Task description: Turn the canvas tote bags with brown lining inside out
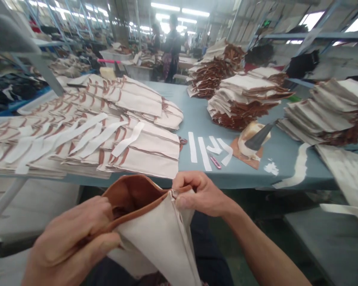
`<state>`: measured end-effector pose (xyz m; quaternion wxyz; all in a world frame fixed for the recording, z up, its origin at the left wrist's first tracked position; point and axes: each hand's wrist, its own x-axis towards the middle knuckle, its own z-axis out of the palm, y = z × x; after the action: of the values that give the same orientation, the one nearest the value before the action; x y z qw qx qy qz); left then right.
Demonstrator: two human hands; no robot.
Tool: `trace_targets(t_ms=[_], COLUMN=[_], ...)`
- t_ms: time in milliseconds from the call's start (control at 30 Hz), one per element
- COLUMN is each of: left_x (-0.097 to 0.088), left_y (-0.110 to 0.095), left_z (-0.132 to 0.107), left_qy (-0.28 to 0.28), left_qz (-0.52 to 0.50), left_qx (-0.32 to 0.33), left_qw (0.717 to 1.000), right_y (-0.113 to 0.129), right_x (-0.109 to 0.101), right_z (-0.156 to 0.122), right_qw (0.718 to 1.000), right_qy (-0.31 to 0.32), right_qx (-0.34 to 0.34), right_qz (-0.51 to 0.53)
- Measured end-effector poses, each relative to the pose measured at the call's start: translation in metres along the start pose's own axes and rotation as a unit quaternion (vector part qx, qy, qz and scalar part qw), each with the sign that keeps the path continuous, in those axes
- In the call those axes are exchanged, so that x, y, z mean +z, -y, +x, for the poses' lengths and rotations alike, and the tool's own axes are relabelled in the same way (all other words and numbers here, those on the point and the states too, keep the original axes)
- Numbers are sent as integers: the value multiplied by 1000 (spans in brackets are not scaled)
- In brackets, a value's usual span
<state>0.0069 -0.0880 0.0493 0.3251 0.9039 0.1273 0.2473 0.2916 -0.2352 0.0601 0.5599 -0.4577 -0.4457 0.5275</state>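
Note:
Between my hands hangs a cream fabric bag piece [155,230] with a brown lining, its mouth spread into a wide opening. My left hand [74,234] grips the brown-edged rim on the left, thumb outside and fingers curled over into the mouth. At the right end of the rim, my right hand [201,194] pinches the edge beside a side seam. The lower part of the bag piece drops toward my lap and leaves the view at the bottom. Just beyond it is the front edge of the blue-grey table [193,176].
Layered cream pieces [146,147] with white strips [89,137] cover the table's left. Stacks of cream and brown pieces [244,99] stand at the back right. Nearer lie a pink-handled small tool [215,162], loose white strips [204,153] and a container with a dark brush-like tool [258,137].

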Motion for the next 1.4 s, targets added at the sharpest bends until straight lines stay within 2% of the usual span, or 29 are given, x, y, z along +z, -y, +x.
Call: trace_targets(t_ms=[133, 300, 433, 567, 867, 1000, 1067, 1167, 1233, 1300, 1400], left_x=[8, 23, 31, 37, 43, 44, 44, 46, 48, 49, 50], left_y=[0, -13, -28, -39, -33, -34, -37, -39, -41, -42, -45], left_z=[29, 49, 60, 69, 64, 64, 64, 63, 62, 61, 59], left_qy=[39, 96, 112, 91, 105, 91, 77, 67, 59, 49, 40], left_qz=[-35, -100, -147, -174, -150, -166, -169, -167, -162, -156, -149], left_qx=[-22, 21, 21, 0, -55, -54, -59, -64, -63, -64, -65], left_qw=[998, 990, 983, 981, 982, 981, 981, 982, 983, 984, 986], right_y=[13, 12, 6, -4, -16, -12, -10, -5, -2, 2, 8], right_x=[9, 17, 12, 5, 1, 6, 10, 16, 19, 21, 24], right_z=[-3, 1, 0, -3, -3, -7, -10, -16, -18, -20, -22], right_qw=[998, 988, 990, 994, 989, 981, 964, 911, 876, 850, 831], right_qy=[56, 119, 98, 96, 96, 58, 20, -23, -31, -39, -48], right_qx=[-17, -54, -78, -22, 0, -38, -97, -193, -230, -238, -216], right_qz=[-37, -82, -64, -45, -113, -179, -248, -363, -422, -469, -511])
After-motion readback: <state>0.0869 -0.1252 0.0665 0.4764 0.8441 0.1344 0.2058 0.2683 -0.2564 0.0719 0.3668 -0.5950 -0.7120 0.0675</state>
